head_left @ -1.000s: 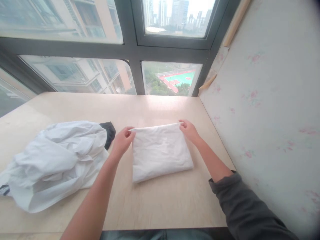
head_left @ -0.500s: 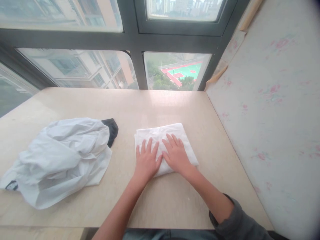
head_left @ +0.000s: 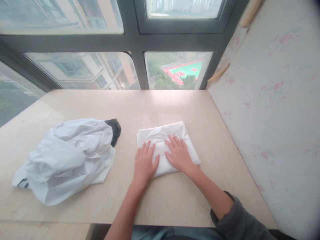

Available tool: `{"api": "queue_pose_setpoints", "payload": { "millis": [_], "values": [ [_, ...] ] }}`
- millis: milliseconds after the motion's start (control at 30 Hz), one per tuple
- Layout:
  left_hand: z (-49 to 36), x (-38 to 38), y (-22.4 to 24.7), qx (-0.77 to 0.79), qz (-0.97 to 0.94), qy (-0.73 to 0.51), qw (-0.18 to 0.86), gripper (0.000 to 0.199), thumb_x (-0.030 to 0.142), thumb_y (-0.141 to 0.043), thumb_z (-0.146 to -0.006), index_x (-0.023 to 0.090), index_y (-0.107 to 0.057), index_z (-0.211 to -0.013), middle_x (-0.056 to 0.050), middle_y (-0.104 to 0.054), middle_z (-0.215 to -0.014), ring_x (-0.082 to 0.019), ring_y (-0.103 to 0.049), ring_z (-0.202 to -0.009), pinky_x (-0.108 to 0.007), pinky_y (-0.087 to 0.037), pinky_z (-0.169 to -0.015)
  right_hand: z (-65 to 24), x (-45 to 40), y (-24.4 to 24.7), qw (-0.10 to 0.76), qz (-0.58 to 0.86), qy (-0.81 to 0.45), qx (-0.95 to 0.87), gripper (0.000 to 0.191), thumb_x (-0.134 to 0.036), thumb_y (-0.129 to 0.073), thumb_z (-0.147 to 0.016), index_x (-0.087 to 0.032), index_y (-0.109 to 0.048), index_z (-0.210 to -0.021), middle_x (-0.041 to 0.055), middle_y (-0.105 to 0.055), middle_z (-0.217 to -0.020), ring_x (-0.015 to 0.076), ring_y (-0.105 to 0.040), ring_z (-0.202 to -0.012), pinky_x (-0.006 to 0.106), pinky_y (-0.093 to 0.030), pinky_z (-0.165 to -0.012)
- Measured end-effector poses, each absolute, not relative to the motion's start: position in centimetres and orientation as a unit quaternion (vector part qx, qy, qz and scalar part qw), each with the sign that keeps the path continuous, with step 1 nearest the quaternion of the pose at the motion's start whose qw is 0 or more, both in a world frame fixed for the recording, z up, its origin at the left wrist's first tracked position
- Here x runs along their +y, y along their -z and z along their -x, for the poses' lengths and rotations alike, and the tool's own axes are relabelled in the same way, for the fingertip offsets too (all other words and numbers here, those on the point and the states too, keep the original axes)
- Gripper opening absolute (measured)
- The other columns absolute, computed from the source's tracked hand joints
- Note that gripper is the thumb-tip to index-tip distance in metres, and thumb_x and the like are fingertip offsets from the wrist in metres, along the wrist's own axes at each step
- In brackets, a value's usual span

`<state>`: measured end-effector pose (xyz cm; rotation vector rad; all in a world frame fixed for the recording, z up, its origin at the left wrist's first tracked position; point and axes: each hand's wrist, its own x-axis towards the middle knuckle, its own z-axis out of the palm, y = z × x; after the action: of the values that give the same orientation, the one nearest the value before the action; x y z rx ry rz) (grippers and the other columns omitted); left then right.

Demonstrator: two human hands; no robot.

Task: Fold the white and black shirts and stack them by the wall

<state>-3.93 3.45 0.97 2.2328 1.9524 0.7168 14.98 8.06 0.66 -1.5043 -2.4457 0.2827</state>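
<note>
A white cloth folded into a flat, roughly rectangular bundle (head_left: 162, 161) lies on the pale stone-like sill (head_left: 160, 200). My left hand (head_left: 145, 161) rests palm down over its left side, fingers stretched forward and thumb apart. On the right part of the bundle lies my right hand (head_left: 178, 154), also flat, its fingers spread a little. Neither hand grips the fabric. Small wrinkles show ahead of the fingertips. To the left sits a crumpled heap of white cloth (head_left: 67, 156) with a black part (head_left: 114, 131) at its far right, out of reach of both hands.
Grey-framed windows (head_left: 135, 43) run along the far edge of the sill. A wall with floral paper (head_left: 265, 126) borders the right side, its paper peeling (head_left: 218, 74) near the window corner. The sill's front edge is close to my body.
My hands have slid slightly apart on the folded cloth, the left one outward and a little nearer to me. The whole view has shifted slightly.
</note>
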Motion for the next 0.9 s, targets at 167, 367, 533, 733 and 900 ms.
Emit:
{"api": "queue_pose_setpoints", "payload": {
  "millis": [167,367,533,733,900],
  "values": [
    [6.0,2.8,-0.5,0.654,-0.619,-0.421,0.107,0.024,0.024,-0.049,-0.093,0.019,-0.064,-0.112,-0.012,-0.064,-0.127,-0.024,-0.060,-0.120,-0.044,-0.051,-0.101,-18.1,9.8,-0.2,0.118,0.517,-0.086,-0.843,0.052,-0.038,-0.042,-0.095,-0.021,-0.050,-0.144,0.0057,-0.034,-0.159,0.0279,-0.026,-0.148,0.051,-0.017,-0.121],
    [5.4,2.9,-0.8,0.662,-0.646,-0.361,0.123,0.021,0.021,-0.051,-0.091,0.019,-0.067,-0.105,-0.010,-0.065,-0.121,-0.025,-0.061,-0.115,-0.047,-0.049,-0.103,-25.6,15.5,0.9,0.105,0.528,-0.056,-0.841,0.051,-0.040,-0.040,-0.096,-0.022,-0.052,-0.142,0.0055,-0.038,-0.157,0.0272,-0.029,-0.147,0.050,-0.021,-0.120],
    [5.3,3.0,-0.8,0.659,-0.654,-0.350,0.123,0.020,0.022,-0.051,-0.091,0.019,-0.067,-0.102,-0.010,-0.065,-0.119,-0.025,-0.060,-0.114,-0.047,-0.049,-0.102,-30.4,22.1,1.0,0.085,0.583,-0.036,-0.807,0.050,-0.034,-0.043,-0.095,-0.018,-0.053,-0.141,0.0092,-0.040,-0.156,0.0293,-0.032,-0.145,0.050,-0.026,-0.118],
    [5.5,3.1,-0.6,0.657,-0.655,-0.353,0.123,0.019,0.022,-0.051,-0.091,0.019,-0.068,-0.101,-0.010,-0.065,-0.117,-0.025,-0.060,-0.112,-0.047,-0.049,-0.101,-33.1,28.3,0.4,0.065,0.593,-0.037,-0.802,0.052,-0.024,-0.045,-0.091,-0.013,-0.052,-0.142,0.0127,-0.040,-0.155,0.0292,-0.035,-0.143,0.047,-0.028,-0.118],
    [5.4,3.2,-0.7,0.659,-0.653,-0.352,0.123,0.018,0.021,-0.052,-0.090,0.020,-0.068,-0.099,-0.009,-0.065,-0.116,-0.024,-0.060,-0.111,-0.045,-0.050,-0.100,-34.5,31.0,-0.1,0.059,0.595,-0.046,-0.800,0.054,-0.021,-0.046,-0.090,-0.008,-0.051,-0.142,0.0163,-0.040,-0.155,0.0300,-0.035,-0.143,0.046,-0.027,-0.118]
  ]
}}
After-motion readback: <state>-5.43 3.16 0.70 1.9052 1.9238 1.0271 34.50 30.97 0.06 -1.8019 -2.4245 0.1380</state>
